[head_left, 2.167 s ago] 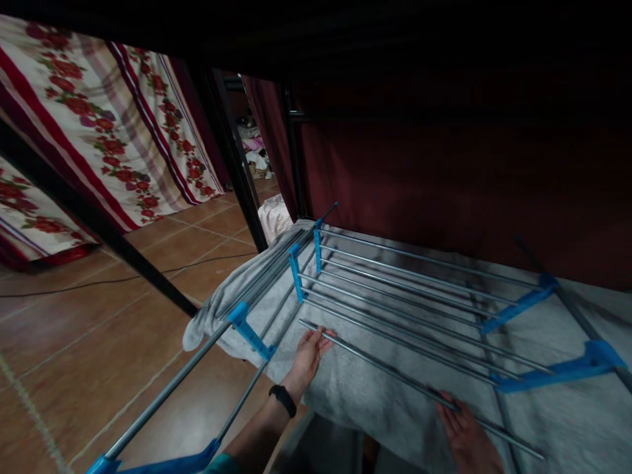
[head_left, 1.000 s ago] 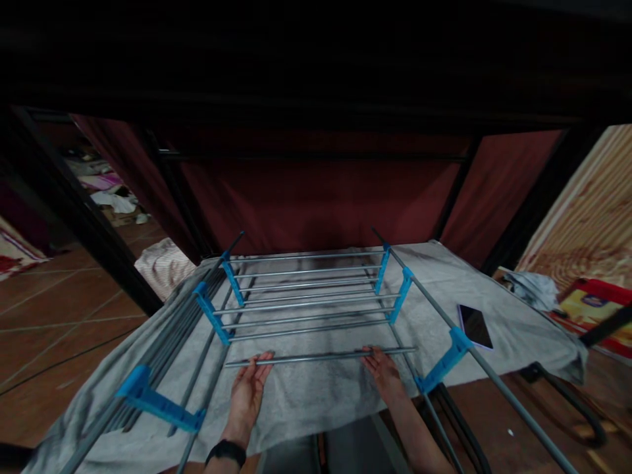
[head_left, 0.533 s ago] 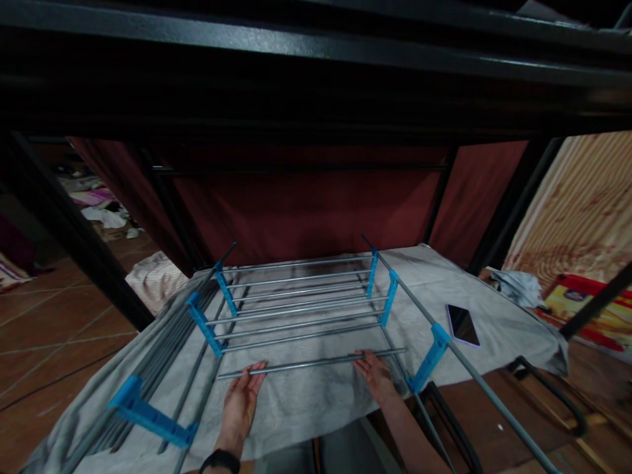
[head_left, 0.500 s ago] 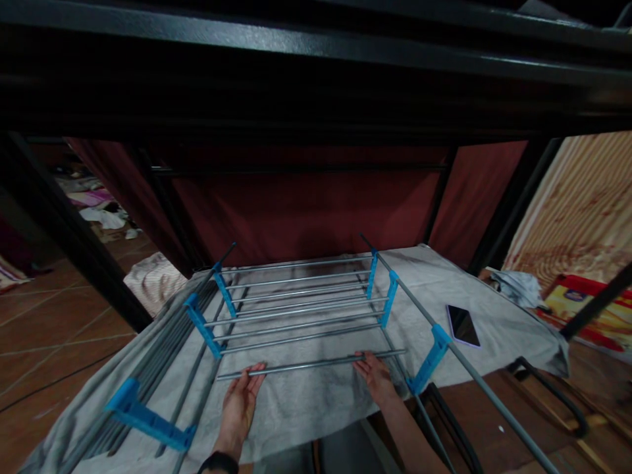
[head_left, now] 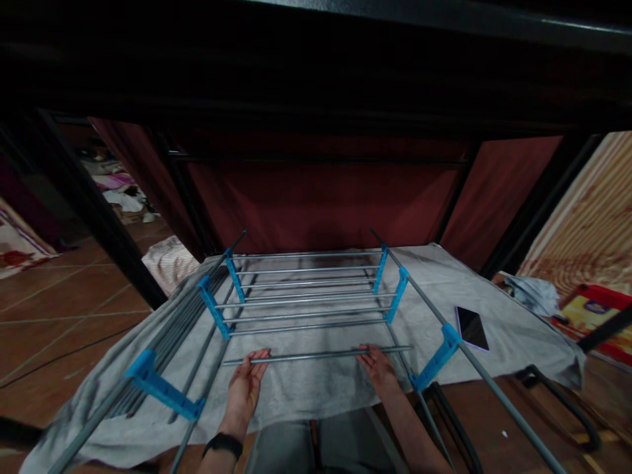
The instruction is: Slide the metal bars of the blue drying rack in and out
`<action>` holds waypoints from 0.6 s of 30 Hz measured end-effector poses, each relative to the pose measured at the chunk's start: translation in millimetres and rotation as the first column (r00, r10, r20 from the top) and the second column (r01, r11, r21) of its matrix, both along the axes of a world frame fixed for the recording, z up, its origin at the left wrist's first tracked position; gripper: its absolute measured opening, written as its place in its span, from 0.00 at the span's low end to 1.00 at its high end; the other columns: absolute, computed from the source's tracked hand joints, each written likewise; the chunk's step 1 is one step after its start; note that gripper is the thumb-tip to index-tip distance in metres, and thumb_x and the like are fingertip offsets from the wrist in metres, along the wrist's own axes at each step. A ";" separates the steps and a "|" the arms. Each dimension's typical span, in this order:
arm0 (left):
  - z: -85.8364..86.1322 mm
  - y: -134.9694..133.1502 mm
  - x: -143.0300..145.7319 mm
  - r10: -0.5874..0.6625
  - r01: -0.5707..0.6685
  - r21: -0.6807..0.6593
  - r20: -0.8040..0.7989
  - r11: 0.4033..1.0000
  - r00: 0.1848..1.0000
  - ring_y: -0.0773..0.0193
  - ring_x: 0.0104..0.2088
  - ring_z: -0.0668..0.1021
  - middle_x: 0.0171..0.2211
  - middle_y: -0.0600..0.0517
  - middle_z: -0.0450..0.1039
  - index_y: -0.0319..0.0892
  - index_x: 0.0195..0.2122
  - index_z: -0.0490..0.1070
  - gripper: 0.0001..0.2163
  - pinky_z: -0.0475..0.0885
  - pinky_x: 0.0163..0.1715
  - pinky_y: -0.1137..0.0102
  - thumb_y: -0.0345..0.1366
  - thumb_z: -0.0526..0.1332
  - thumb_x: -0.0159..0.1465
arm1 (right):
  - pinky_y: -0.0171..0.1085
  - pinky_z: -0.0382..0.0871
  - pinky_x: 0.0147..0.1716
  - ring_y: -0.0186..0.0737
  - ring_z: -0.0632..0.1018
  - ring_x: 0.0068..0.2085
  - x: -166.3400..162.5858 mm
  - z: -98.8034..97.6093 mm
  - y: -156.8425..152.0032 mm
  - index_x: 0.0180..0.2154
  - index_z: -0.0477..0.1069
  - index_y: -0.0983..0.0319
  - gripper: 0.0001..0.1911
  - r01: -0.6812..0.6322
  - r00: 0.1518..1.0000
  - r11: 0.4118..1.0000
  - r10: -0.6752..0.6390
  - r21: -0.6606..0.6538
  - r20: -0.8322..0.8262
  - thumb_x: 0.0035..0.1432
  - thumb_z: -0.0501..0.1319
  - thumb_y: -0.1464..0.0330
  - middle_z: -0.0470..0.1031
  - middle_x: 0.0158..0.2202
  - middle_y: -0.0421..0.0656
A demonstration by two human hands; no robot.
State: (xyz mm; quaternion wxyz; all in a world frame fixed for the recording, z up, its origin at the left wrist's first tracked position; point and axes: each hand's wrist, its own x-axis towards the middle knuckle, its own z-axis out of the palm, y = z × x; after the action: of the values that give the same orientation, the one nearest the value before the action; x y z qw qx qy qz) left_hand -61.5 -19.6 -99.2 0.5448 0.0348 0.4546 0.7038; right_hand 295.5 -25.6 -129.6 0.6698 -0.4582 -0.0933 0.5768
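A person's left hand (head_left: 245,388) and right hand (head_left: 379,370) are resting with fingers stretched out, not curled shut, against a loose grey metal rod (head_left: 316,356) that is lying crosswise on a grey cloth (head_left: 320,392). The rod is sitting just in front of a drying rack (head_left: 306,300) with blue brackets, while a phone (head_left: 471,327) is lying on the cloth to the right.
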 end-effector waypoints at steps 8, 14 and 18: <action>7.7 -0.5 1.5 0.015 -0.015 -0.076 0.000 0.997 1.000 0.59 0.38 0.89 0.35 0.41 0.84 0.39 0.33 0.72 0.15 0.85 0.45 0.66 0.24 0.51 0.74 | 0.53 0.75 0.62 0.49 0.84 0.49 5.5 -3.2 -1.0 0.35 0.77 0.54 0.12 0.037 0.998 0.999 -0.039 -0.032 -0.056 0.46 0.73 0.61 0.85 0.40 0.43; 22.4 3.9 5.3 0.013 -0.022 -0.220 -0.042 0.975 0.999 0.61 0.30 0.86 0.28 0.45 0.82 0.40 0.32 0.72 0.13 0.83 0.37 0.70 0.25 0.55 0.74 | 0.52 0.79 0.58 0.50 0.86 0.47 9.4 0.9 5.9 0.33 0.78 0.54 0.09 -0.013 0.998 0.998 0.008 -0.067 -0.069 0.48 0.74 0.64 0.86 0.40 0.44; 29.1 8.1 4.5 0.003 -0.022 -0.238 -0.080 0.971 0.997 0.61 0.29 0.86 0.28 0.45 0.82 0.40 0.32 0.73 0.12 0.82 0.36 0.70 0.24 0.56 0.73 | 0.46 0.82 0.50 0.44 0.86 0.42 12.7 2.0 13.9 0.33 0.77 0.54 0.04 -0.017 0.994 0.991 0.002 -0.131 -0.113 0.53 0.69 0.67 0.87 0.39 0.42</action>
State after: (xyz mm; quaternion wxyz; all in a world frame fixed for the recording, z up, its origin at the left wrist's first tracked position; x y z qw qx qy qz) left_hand -57.0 -11.4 -70.0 0.5220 -0.0060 0.5575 0.6455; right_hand 308.2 -11.7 -127.6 0.6396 -0.4677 -0.0193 0.6098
